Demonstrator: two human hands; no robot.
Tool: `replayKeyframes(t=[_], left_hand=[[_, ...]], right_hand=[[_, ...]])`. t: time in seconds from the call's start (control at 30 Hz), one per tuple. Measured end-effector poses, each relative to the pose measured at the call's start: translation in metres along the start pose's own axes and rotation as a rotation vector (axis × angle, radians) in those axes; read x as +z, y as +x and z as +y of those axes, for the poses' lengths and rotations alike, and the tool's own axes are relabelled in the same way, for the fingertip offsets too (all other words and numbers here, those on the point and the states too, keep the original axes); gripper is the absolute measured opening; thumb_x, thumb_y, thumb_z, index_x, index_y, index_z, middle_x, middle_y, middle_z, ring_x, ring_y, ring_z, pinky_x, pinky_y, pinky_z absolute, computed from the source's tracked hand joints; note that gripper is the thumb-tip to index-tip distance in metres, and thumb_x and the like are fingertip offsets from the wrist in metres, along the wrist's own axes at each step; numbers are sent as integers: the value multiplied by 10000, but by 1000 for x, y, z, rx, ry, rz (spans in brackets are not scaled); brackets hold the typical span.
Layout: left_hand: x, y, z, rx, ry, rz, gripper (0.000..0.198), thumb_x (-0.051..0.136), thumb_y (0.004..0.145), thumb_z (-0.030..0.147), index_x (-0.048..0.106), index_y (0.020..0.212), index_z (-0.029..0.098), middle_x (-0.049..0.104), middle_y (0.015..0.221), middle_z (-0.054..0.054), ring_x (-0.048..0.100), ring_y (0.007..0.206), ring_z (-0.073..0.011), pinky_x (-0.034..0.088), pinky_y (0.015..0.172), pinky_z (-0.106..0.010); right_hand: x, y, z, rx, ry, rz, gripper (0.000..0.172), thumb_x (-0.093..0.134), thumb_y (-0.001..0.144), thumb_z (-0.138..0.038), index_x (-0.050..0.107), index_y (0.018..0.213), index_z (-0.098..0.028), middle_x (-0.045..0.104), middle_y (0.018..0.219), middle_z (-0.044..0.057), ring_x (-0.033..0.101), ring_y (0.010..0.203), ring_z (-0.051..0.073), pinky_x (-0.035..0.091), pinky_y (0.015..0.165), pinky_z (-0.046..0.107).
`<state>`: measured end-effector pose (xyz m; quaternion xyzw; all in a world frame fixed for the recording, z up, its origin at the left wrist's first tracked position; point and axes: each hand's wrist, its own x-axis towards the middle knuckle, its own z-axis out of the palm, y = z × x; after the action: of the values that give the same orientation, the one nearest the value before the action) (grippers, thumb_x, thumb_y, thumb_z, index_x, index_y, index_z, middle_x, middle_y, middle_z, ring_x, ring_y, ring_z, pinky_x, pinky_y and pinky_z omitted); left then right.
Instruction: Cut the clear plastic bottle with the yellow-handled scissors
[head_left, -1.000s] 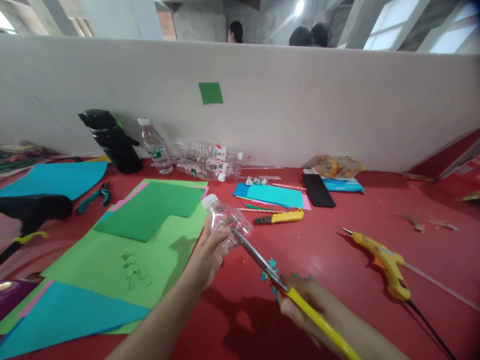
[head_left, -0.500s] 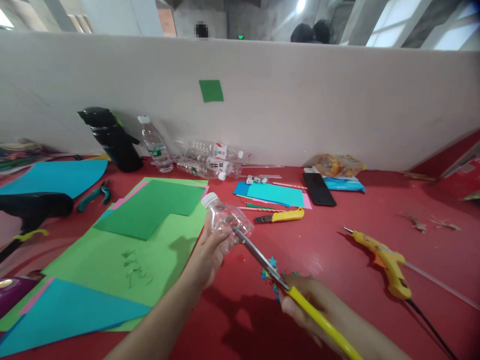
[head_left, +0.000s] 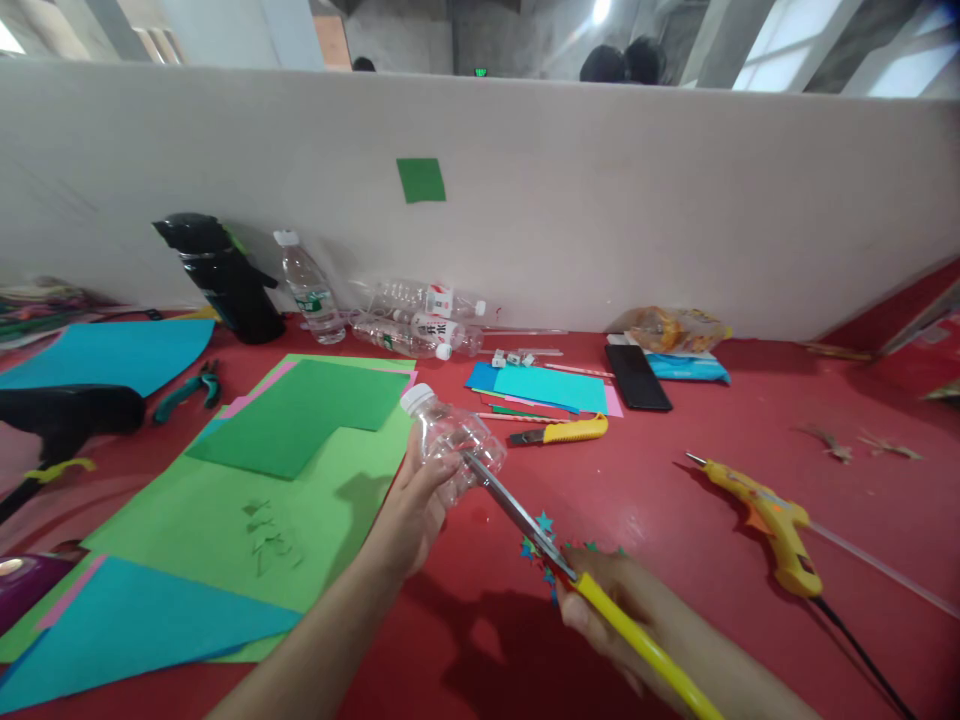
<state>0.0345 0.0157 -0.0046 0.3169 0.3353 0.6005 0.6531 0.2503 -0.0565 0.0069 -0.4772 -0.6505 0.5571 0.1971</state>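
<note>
Spreading wide under everything was the red tabletop (head_left: pixel 675 480), with a big sheet of green paper (head_left: pixel 300 500) lying on its left side and a yellow glue gun (head_left: pixel 765 515) well off to the right. The left hand (head_left: pixel 412 510) was wrapped tight around the bottom part of a small bottle (head_left: pixel 454 445) and held it up in the air, just past the edge of the green paper. The bottle looked empty, so it was probably very light, and its thin plastic would likely squash and slip if squeezed hard. The bumpy middle seemed the best place to grip it, away from the sharp blades. It was see-through, with rings around its body and a white cap tipped up and away. The right hand (head_left: pixel 615 610) was closed on the yellow handle of the scissors (head_left: pixel 525 520), whose tip touched the bottle's side. Tiny blue paper stars (head_left: pixel 541 524) lay under the blades.
</note>
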Motion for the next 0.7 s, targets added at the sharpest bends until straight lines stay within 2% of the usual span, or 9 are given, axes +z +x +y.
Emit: replayKeyframes(t=[0.37, 0.53, 0.7], left_hand=[[-1, 0, 0, 10, -7, 19, 603, 732, 706, 258, 523, 1271, 281, 669, 1049, -45, 632, 1093, -291, 521, 939, -460], [0, 0, 0, 10, -10, 16, 584, 734, 711, 264, 527, 1256, 276, 666, 1071, -51, 634, 1094, -290, 521, 938, -464], [-3, 0, -1, 22, -1, 2, 599, 734, 713, 270, 515, 1271, 276, 659, 1092, -61, 623, 1119, -292, 527, 925, -444]], right_hand=[[-1, 2, 4, -17, 4, -52, 518, 418, 901, -730, 388, 752, -235, 335, 558, -82, 303, 455, 79, 213, 427, 228], [1, 8, 15, -94, -97, -2, 503, 406, 912, -700, 374, 731, -231, 286, 610, -69, 278, 519, 94, 208, 450, 237], [3, 11, 20, -69, -130, 30, 479, 461, 897, -655, 361, 712, -225, 258, 612, -72, 251, 546, 100, 186, 472, 258]])
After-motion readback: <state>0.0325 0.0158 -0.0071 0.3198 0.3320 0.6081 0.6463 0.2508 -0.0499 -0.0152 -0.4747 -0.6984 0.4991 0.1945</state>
